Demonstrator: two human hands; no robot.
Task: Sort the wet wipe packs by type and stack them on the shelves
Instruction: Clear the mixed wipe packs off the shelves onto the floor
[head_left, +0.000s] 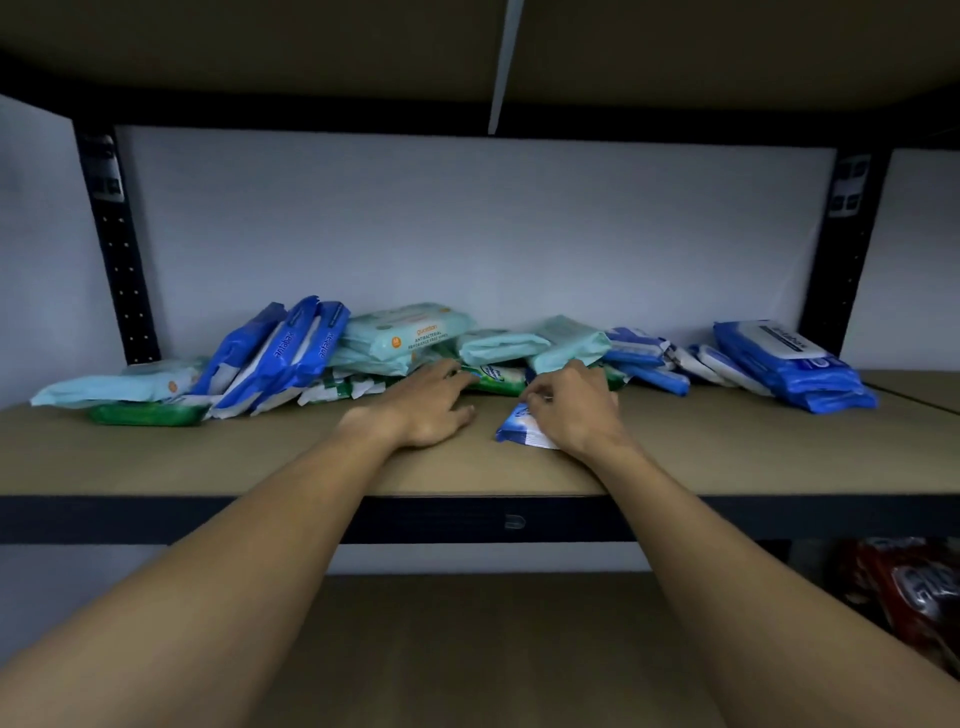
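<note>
Sorting has barely begun: the wet wipe packs (545, 344) lie in one mixed heap on the shelf (208, 457). My right hand (569, 413) pinches a small blue-and-white pack (517, 434) just in front of the heap. My left hand (428, 408) rests with fingers loosely straight, tips at a green pack (496, 382) on the heap's front edge. The blue packs (291, 348) read "antabax"; a pale green one (415, 335) reads "antibacterial".

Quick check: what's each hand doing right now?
Left hand: open, fingers reaching onto the green wipe pack, not gripping it.
Right hand: closed, gripping a small blue-and-white wipe pack.
</note>
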